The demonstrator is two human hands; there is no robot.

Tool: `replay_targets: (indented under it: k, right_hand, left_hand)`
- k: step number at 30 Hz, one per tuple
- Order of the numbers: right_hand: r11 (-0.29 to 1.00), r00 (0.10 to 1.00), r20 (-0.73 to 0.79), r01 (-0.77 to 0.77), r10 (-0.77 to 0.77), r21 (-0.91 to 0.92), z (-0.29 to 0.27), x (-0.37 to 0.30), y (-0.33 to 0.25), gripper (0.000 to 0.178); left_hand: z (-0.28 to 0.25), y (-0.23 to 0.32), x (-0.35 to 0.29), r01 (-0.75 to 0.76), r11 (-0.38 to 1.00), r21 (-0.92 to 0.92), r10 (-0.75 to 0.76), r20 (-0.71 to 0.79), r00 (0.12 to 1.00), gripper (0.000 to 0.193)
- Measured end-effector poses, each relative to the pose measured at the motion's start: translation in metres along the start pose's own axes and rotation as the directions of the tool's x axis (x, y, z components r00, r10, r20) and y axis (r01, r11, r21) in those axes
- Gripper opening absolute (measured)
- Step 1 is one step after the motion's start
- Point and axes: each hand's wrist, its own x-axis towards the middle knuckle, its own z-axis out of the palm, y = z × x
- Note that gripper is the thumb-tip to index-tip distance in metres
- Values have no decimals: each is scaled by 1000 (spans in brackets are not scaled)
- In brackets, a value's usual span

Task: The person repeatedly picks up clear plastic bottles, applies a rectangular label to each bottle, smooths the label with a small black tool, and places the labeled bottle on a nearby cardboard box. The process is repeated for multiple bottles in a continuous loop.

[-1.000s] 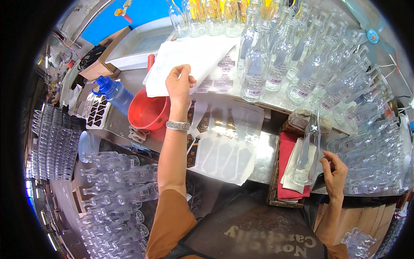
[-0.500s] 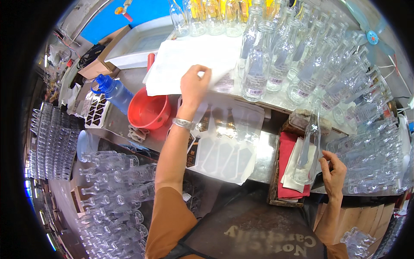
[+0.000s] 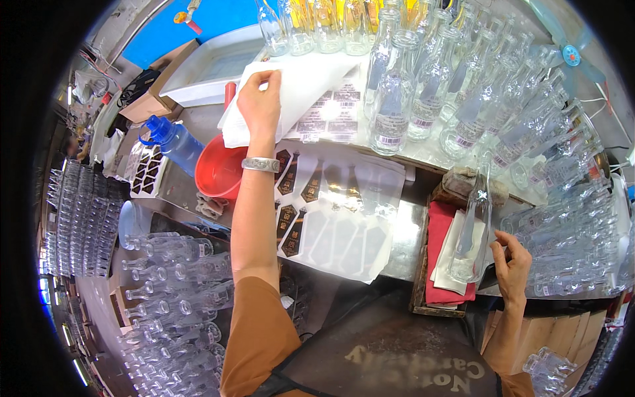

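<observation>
Between its pinched fingers, my left hand [image 3: 259, 104] grips the edge of a thin white sheet [image 3: 309, 78] that is lifted and folded back to the left. Under it lies a sheet of small printed labels [image 3: 336, 114]. Nearer to me, a translucent sheet [image 3: 344, 248] carries several dark bottle-shaped stickers [image 3: 311, 182] on its left part. My right hand [image 3: 511, 264] is beside a clear glass bottle [image 3: 471, 228], with thumb and fingers apart and nothing seen in them. That bottle lies tilted on a red and white cloth pad [image 3: 440, 255] in a wooden box [image 3: 419, 278].
Several clear bottles with labels [image 3: 391, 122] stand along the back right of the bench. More bottles lie stacked at right [image 3: 569, 245] and lower left [image 3: 175, 311]. A red bowl [image 3: 215, 169], a blue jug [image 3: 175, 145] and a white tray [image 3: 211, 66] are at left.
My left hand has moved left and slightly up, drawing the white sheet's edge with it. More of the printed labels and dark stickers now show. My right hand and the bottle stay put.
</observation>
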Motion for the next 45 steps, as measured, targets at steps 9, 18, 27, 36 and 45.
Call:
replay_targets:
  k: [9, 18, 27, 36, 45]
  right_hand:
    - [1000, 1000, 6, -19, 19, -16, 2, 1, 1, 23]
    - [997, 997, 14, -78, 78, -10, 0, -2, 12, 23]
    - [995, 998, 22, -57, 56, 77, -9, -6, 6, 23]
    - [832, 797, 242, 518, -554, 197, -10, 61, -137, 27]
    - [665, 627, 289, 746, -723, 44, 190, 190, -242, 32]
  left_hand:
    - [57, 59, 12, -286, 901, 326, 158, 368, 916, 17]
    - [92, 23, -10, -381, 838, 390, 102, 575, 812, 17]
    - [34, 2, -26, -293, 952, 91, 213, 491, 844, 27]
    - [-24, -11, -54, -396, 901, 176, 294, 421, 858, 23]
    - [-50, -45, -50, -321, 906, 277, 251, 259, 933, 26]
